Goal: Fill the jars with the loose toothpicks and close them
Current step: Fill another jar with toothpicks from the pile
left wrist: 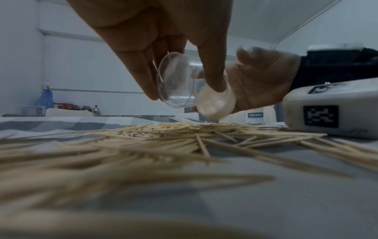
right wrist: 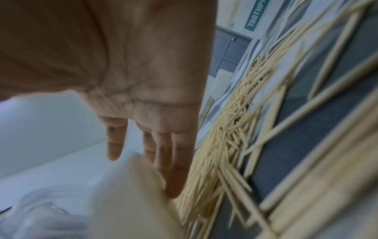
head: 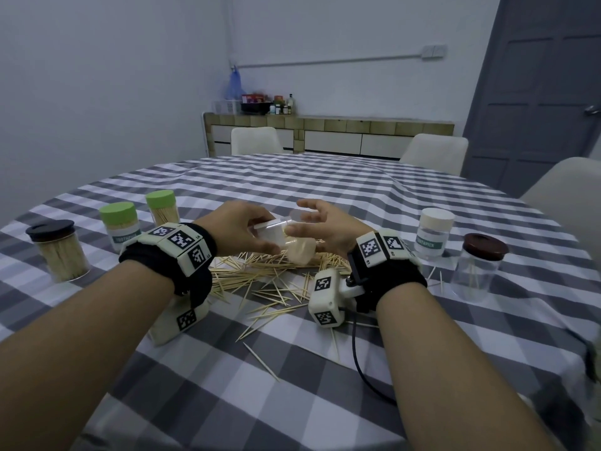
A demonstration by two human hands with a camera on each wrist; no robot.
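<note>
One clear plastic jar [head: 276, 234] is held tipped on its side above the heap of loose toothpicks [head: 260, 281], pinched by the left hand [head: 237, 226] with the thumb on the near wall and the fingers on the far wall. It appears empty in the left wrist view. A cream lid [head: 302, 252] sits just below and to the right of that grip, at the jar's mouth end; whether it is on the jar, coming off, or falling free cannot be told through the blur. The right hand [head: 322, 227] is spread with straight fingers just beside the lid, palm toward the jar, grasping nothing.

The jar is judged light, stiff and thin-walled, with a smooth skin that could slip under a loose pinch; it is best taken across the middle of the body, away from the mouth, so the opening stays free for filling. The toothpicks are judged very light, stiff but snappable, sharp-ended and apt to scatter; they are best gathered as an aligned bundle pinched at mid-length. Directly beneath the grip the heap is thickest on the checked tabletop [head: 325, 402].
</note>
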